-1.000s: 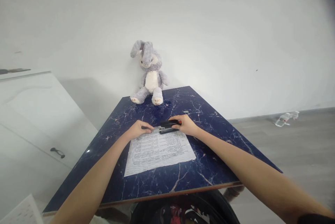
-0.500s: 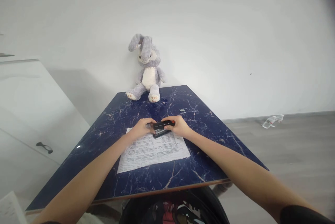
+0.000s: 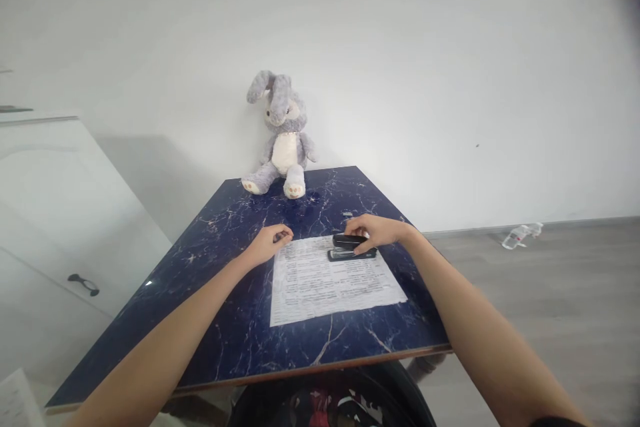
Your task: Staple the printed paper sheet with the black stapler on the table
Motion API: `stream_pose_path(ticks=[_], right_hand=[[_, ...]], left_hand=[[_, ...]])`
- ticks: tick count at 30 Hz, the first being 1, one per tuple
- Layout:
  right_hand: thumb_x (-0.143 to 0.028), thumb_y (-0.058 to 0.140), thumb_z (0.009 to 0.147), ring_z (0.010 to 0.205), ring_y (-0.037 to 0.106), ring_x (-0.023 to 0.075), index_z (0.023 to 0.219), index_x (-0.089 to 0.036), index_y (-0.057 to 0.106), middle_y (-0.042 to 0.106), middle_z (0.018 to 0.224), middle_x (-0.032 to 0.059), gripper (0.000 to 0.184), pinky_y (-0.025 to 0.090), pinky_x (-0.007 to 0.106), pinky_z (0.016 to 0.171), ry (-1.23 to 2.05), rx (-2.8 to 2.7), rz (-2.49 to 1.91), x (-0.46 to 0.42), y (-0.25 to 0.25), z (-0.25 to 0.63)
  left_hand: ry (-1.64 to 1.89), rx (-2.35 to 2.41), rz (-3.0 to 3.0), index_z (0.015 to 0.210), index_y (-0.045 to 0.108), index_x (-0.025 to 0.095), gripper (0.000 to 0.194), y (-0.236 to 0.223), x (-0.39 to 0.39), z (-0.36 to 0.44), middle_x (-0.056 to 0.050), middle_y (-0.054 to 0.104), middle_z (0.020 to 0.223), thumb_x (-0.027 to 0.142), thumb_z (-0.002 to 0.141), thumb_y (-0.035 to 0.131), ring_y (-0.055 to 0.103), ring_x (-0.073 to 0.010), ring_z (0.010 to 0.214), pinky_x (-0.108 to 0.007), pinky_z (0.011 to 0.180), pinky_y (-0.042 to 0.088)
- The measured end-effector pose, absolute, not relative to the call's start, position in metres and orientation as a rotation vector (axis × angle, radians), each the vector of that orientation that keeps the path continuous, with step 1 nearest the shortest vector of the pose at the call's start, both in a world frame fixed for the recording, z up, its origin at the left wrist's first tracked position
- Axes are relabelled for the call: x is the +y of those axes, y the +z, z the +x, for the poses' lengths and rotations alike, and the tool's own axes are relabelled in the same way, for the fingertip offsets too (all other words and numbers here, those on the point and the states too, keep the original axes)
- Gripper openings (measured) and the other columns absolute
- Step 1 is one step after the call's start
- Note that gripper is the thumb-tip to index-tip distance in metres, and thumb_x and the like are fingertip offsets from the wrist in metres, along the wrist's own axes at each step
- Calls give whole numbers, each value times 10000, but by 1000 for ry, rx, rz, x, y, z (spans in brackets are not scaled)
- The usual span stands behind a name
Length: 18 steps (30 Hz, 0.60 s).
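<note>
A printed sheet of paper [image 3: 330,280] lies flat on the dark blue marble-patterned table [image 3: 235,320]. A black stapler [image 3: 350,248] sits on the sheet's far edge, right of its middle. My right hand [image 3: 376,232] is closed over the stapler from the right. My left hand [image 3: 270,244] rests at the sheet's far left corner with its fingers curled in a loose fist, and I cannot make out anything in them.
A grey and white plush rabbit [image 3: 281,137] sits at the table's far edge against the white wall. A white cabinet [image 3: 55,214] with a dark handle stands to the left. A crushed plastic bottle [image 3: 521,235] lies on the grey floor at right.
The stapler and my right hand have moved rightward along the paper's far edge. My left hand has come off the stapler and now sits at the sheet's corner.
</note>
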State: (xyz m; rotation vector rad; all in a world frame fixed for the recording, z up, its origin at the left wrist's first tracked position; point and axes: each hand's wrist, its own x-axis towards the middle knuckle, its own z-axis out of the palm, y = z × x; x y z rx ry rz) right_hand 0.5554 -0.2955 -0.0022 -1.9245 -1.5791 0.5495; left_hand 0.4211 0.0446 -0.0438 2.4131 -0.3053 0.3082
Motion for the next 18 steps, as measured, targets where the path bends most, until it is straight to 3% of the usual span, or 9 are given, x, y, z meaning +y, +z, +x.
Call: stream_pose_path(ticks=[3, 7, 11, 14, 18], right_hand=[[-553, 555, 936, 902, 676, 220, 1103, -145, 736, 733, 1024, 111, 477, 531, 359, 836, 536, -1383, -1942, -312, -9, 575], [-497, 707, 824, 1132, 642, 298, 1190, -204, 732, 696, 1225, 126, 470, 487, 448, 1019, 207, -1363, -2155, -314, -28, 592], [-382, 699, 824, 1390, 465, 318, 1401, -270, 601, 488, 1522, 96, 596, 336, 508, 1185, 93, -1480, -2211, -308, -43, 598], [-338, 652, 842, 1458, 383, 322, 1509, -295, 472, 327, 1629, 64, 693, 329, 509, 1197, 246, -1396, -2311, -308, -48, 601], [-402, 602, 891, 1492, 319, 320, 1566, -314, 363, 191, 1670, 9, 722, 304, 480, 1218, 445, -1395, -2390, -299, -51, 603]], left_hand=[[305, -326, 2411, 980, 714, 175, 258, -44, 45, 421, -46, 716, 893, 379, 947, 561, 604, -164, 758, -278, 692, 425], [338, -285, 2405, 963, 712, 175, 256, -43, 50, 422, -37, 706, 843, 383, 947, 564, 589, -159, 715, -274, 676, 422], [371, -255, 2385, 949, 714, 181, 251, -44, 54, 423, -38, 707, 835, 387, 938, 573, 597, -165, 707, -280, 680, 434], [371, -249, 2335, 942, 713, 184, 248, -48, 57, 425, -39, 708, 815, 392, 928, 580, 614, -167, 688, -286, 679, 452], [366, -233, 2102, 957, 694, 176, 252, -49, 71, 432, -55, 715, 878, 399, 919, 583, 652, -170, 704, -297, 698, 483]])
